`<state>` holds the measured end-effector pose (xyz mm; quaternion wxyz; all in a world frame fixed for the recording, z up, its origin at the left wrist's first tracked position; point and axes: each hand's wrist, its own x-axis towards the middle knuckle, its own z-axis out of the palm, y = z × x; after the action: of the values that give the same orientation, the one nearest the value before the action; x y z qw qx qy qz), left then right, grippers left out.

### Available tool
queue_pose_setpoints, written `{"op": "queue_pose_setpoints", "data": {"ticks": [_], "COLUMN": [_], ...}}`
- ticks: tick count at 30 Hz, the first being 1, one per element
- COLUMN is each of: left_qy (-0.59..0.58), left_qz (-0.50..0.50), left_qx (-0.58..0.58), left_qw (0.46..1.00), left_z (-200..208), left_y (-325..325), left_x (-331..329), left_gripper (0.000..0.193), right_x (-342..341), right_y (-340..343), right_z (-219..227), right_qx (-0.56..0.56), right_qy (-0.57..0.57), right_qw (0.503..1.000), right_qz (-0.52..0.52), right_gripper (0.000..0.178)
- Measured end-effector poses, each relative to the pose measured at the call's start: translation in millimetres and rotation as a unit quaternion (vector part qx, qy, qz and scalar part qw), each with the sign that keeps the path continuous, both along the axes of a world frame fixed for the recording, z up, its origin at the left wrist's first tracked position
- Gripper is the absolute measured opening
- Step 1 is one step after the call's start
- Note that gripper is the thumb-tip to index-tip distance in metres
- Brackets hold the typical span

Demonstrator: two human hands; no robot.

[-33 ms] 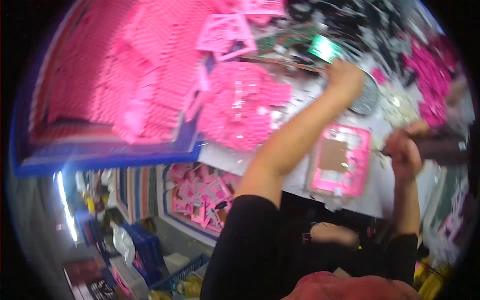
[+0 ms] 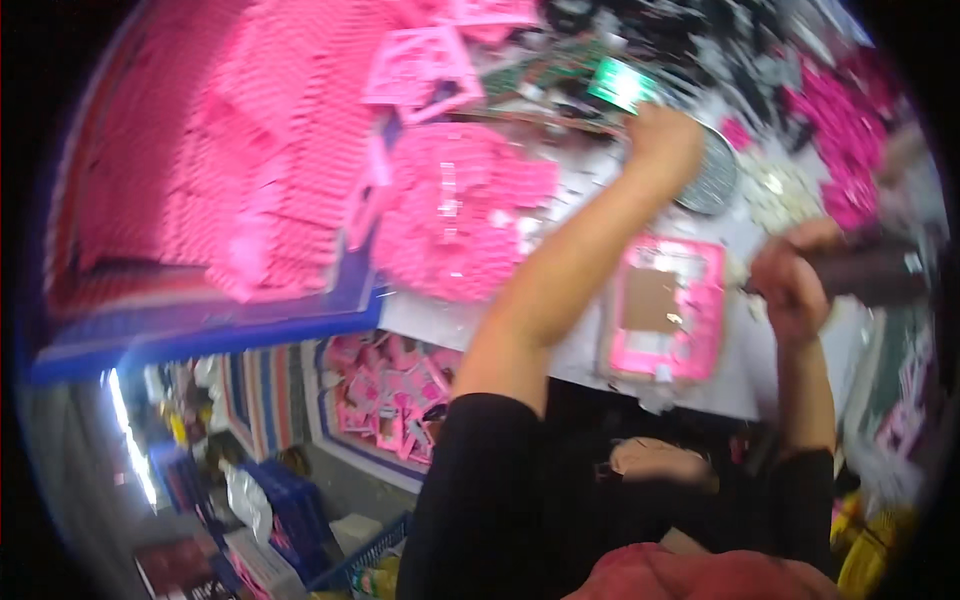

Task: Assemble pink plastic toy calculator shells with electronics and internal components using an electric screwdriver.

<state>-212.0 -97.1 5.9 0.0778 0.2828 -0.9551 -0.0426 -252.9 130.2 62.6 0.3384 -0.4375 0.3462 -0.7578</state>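
— Starting at the centre, what to look at?
— At a pink plastic picture-frame-like casing, flat on the white tabletop, between both forearms, with a brown rectangular panel inside.
— And the right hand?
— Just beyond the casing's right side, forearm nearly upright, fingers clamped around a dark cylindrical tool, thin tip pointing left.
— The left hand?
— Stretched far forward, forearm slanting across the table, fingers curled at the edge of a glossy green panel. Too blurred there: cannot tell whether clamped on it or only touching.
— Textures nearby?
— Beside that wrist, a round dish of grainy silver bits; to its right, a cream-coloured heap and shiny magenta parts. Leftward, a ribbed pink stack, then a blue-rimmed tray of ridged pink pieces.
— Farther out?
— Below the tray, a bin of jumbled pink parts, a striped cloth, and blue crates on the floor.
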Motion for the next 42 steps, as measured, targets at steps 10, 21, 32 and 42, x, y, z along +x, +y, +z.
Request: {"op": "queue_pose_setpoints", "data": {"ticks": [10,21,32,42], "left_qy": [0.369,0.326,0.295,0.308], "left_qz": [-0.013,0.051,0.019,-0.006], "left_qx": [0.253,0.269,0.116,0.169], "left_qw": [0.894,0.905,0.948,0.936], "left_z": [62.8,22.9,17.0,13.3], "left_y": [20.9,120.8,131.8,141.8], "left_x": [90.9,251.0,229.2,212.1], "left_gripper": [0.022,0.010,0.015,0.015], "right_x": [66.4,85.8,90.5,81.9], "right_y": [-36.9,-59.7,-58.9,-29.4], "right_z": [7.9,-5.9,3.2,16.5], "right_qx": [0.099,0.103,0.204,0.045], "right_qy": [0.078,0.145,0.056,0.064], "right_qw": [0.991,0.981,0.967,0.987], "right_qz": [0.038,0.079,0.140,0.141], "right_gripper": [0.024,0.020,0.024,0.025]}}
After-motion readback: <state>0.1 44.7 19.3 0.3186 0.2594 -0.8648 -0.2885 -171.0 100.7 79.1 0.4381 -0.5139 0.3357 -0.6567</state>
